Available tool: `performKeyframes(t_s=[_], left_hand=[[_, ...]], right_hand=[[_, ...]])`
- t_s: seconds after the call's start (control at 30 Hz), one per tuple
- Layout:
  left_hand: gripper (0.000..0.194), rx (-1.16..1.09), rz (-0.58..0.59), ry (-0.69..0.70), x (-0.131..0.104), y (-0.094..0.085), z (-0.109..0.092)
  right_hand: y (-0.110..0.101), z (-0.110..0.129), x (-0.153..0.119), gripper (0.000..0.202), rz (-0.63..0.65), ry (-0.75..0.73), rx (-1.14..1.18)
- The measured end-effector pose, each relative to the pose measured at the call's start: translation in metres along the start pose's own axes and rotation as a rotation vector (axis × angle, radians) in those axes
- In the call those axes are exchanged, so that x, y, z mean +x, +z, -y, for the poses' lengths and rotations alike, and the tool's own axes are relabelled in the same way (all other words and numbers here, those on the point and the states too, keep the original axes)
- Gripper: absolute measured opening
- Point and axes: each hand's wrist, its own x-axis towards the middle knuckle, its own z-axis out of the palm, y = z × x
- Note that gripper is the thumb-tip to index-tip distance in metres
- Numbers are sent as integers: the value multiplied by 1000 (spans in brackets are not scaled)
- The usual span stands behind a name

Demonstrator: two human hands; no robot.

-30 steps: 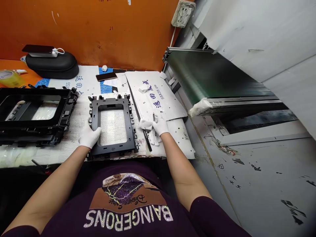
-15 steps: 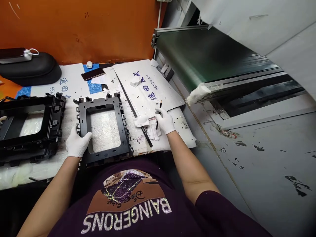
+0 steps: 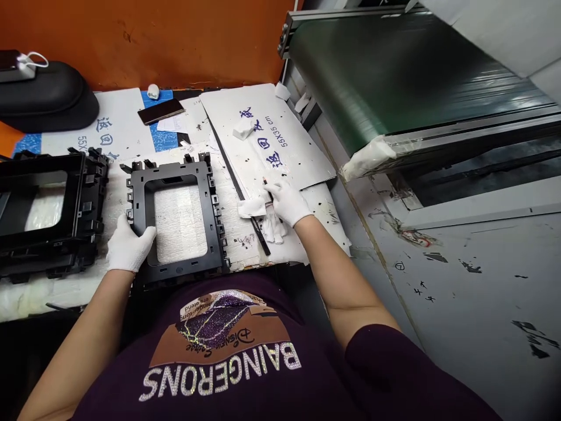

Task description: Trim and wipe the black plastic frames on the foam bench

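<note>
On bench [image 3: 236,251], black frame [image 3: 205,199] laid flat, left rim gripped in fingers of left hand [image 3: 130,244]. Right of frame, pencil [image 3: 265,181] pinched in fingers of right hand [image 3: 289,203], near crumpled cloth [image 3: 275,228]. Frame best held steady; pencil best kept clear of cloth.

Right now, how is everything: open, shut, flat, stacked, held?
Black frame: lying flat, edge gripped
Left hand: gloved, gripping black frame
Right hand: gloved, fingers curled
Pencil: partly hidden; can't tell if held
Left-side frames: stacked
Phone: flat, dark side up
Black case: looks closed
White sheet: flat, white scrap on top
Green belt: can't tell if running
</note>
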Motion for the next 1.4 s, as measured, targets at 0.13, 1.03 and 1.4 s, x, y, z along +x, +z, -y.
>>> performKeyframes(t_s=[0.13, 1.03, 1.4], left_hand=[[70, 214, -129, 120, -17, -1, -15], [42, 86, 29, 901, -39, 59, -106], [38, 123, 175, 706, -25, 52, -162]], right_hand=[[11, 16, -40, 24, 81, 65, -34], [42, 80, 44, 41, 158, -255, 95], [54, 71, 68, 33, 228, -333, -92]])
